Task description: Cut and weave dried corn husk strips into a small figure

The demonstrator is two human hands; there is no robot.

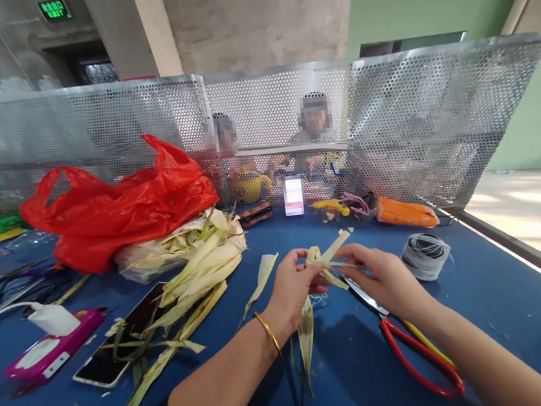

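My left hand (292, 285) and my right hand (386, 278) meet above the blue table (495, 288), both pinching pale corn husk strips (325, 255) that are folded and crossed between the fingers. Long husk ends (308, 335) hang down from my left hand. A gold bangle (268, 332) sits on my left wrist. Red-handled scissors (414, 349) lie on the table right under my right wrist.
A pile of corn husks (194, 264) and a red plastic bag (119, 207) lie left. A phone (120, 340), a pink device (47, 349), a coil of wire (426, 255), an orange tool (406, 212) and a glue gun (332, 206) lie around. A perforated metal screen (437, 119) stands behind, people beyond it.
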